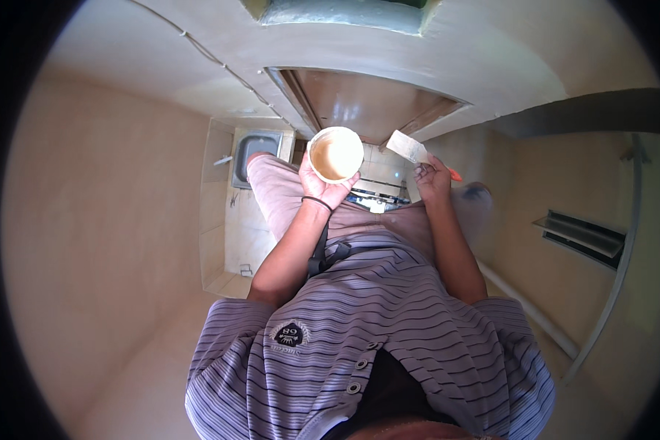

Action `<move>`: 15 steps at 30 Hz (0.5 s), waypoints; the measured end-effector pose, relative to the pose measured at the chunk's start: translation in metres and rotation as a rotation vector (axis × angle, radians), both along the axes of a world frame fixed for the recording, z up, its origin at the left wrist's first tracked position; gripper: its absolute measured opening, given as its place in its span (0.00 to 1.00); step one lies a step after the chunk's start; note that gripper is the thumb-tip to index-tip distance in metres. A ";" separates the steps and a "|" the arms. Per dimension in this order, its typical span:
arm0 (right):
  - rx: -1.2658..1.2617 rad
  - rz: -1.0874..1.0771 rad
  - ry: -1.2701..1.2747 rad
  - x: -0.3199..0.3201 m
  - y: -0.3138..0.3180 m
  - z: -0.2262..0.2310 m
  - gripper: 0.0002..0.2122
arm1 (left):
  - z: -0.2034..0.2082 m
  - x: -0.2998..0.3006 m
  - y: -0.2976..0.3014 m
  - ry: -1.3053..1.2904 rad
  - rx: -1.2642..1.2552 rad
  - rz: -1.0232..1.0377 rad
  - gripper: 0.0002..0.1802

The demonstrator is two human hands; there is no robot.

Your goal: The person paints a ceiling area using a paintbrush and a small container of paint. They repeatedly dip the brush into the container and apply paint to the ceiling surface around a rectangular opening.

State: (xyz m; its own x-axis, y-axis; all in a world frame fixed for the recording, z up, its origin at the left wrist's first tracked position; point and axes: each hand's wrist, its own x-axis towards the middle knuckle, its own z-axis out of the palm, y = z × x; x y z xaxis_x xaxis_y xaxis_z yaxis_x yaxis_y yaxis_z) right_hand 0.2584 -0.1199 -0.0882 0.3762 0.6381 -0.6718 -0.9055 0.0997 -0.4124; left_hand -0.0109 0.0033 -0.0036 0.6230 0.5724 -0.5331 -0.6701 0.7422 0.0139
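My left hand [321, 187] cups a round, pale tub [317, 170] from below and the side, with the fingers wrapped round it. The tub's mouth faces up; inside, one side looks light brown and the other is bright white, and I cannot tell how full it is. My right hand [434, 178] grips a flat paintbrush [408, 147] with a wide whitish head and an orange handle. The brush head points up and left, toward the tub but apart from it. The handle's end pokes out past my fingers.
A grey sink [240, 170] set in a tiled counter [248, 242] lies to my left. Ahead stands a brown door [359, 99] in its frame. On the right are a small louvred opening [583, 238] and a long pale pipe [614, 293]. A cable [220, 62] runs along the wall.
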 end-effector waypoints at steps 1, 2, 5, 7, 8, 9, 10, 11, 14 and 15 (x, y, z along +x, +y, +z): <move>0.033 0.006 -0.015 0.000 0.002 0.003 0.07 | 0.001 -0.001 0.000 -0.008 0.018 0.020 0.29; 0.029 0.010 -0.022 0.000 0.002 0.006 0.07 | -0.001 -0.002 0.001 -0.016 0.044 0.023 0.29; 0.019 0.034 -0.020 -0.006 0.010 0.022 0.08 | -0.005 -0.011 0.003 -0.041 0.065 0.046 0.30; 0.006 0.054 -0.001 -0.007 0.015 0.026 0.09 | -0.007 -0.016 0.004 -0.121 0.070 0.043 0.31; 0.008 0.055 -0.008 -0.007 0.017 0.028 0.10 | -0.009 -0.015 0.004 -0.139 0.082 0.039 0.31; 0.007 0.058 -0.010 -0.010 0.018 0.031 0.10 | -0.010 -0.018 0.003 -0.152 0.091 0.039 0.31; 0.005 0.061 -0.012 -0.013 0.020 0.035 0.11 | -0.011 -0.019 0.002 -0.165 0.099 0.037 0.31; 0.012 0.057 -0.037 -0.016 0.021 0.038 0.11 | -0.013 -0.020 0.003 -0.166 0.089 0.037 0.31; 0.026 0.028 -0.125 -0.019 0.023 0.048 0.12 | -0.013 -0.020 0.002 -0.167 0.096 0.032 0.32; 0.025 0.003 -0.157 -0.020 0.023 0.054 0.12 | -0.011 -0.019 0.001 -0.134 0.089 0.027 0.32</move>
State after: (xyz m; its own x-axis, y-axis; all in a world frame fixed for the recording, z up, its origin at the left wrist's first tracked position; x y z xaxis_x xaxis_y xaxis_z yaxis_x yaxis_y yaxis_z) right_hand 0.2384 -0.0970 -0.0340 0.4731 0.6555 -0.5886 -0.8305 0.1090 -0.5462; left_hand -0.0296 0.0043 -0.0146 0.6688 0.6314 -0.3925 -0.6902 0.7235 -0.0123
